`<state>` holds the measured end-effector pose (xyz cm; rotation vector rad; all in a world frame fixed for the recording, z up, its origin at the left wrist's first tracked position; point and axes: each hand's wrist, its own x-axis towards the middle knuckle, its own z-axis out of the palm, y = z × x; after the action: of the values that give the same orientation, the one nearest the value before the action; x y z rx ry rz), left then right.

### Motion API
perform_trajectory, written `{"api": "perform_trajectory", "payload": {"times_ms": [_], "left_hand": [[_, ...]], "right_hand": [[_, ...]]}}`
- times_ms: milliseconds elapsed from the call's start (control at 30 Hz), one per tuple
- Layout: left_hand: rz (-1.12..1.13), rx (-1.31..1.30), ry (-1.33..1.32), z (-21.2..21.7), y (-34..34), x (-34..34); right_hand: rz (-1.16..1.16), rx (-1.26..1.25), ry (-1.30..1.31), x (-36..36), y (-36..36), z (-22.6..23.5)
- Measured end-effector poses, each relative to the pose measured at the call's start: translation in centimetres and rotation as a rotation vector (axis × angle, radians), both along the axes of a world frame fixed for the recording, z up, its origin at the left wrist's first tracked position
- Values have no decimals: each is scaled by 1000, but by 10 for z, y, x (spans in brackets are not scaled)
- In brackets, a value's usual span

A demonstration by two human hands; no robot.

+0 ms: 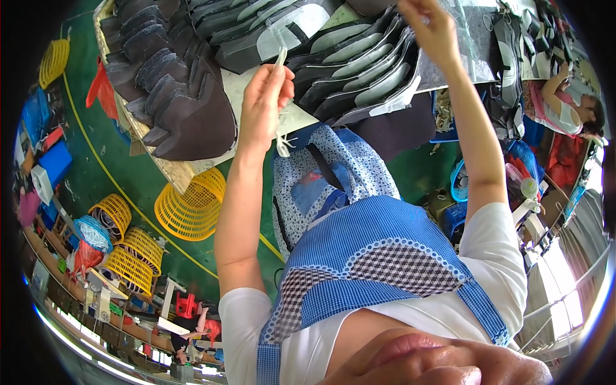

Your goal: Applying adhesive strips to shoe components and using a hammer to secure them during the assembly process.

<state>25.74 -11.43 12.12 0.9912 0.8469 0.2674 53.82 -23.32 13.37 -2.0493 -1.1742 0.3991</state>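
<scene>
My left hand [265,102] is closed in a pinch around a bundle of thin white strips [283,146]. One end pokes up above the fingertips and the frayed tails dangle below the palm. Just beyond it, overlapping rows of black shoe upper pieces [359,77] with pale grey patches lie on the table [247,96]. My right hand [436,32] reaches over the right end of these rows, its fingers apart and partly cut off by the upper edge. I see nothing held in it.
Stacked dark brown-black pieces [196,122] cover the table's left side. Yellow baskets [191,205] stand on the green floor to the left. More black pieces [509,58] lie at the right, where another person [555,106] is at work.
</scene>
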Motion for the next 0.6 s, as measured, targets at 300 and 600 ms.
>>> {"api": "perform_trajectory", "payload": {"times_ms": [300,600], "left_hand": [[-65,511,-45,-84,55,23],[117,152,26,-27,33,-17]], "right_hand": [[297,-85,-507,-78,39,-68],[324,227,-116,-84,38,-46]]}}
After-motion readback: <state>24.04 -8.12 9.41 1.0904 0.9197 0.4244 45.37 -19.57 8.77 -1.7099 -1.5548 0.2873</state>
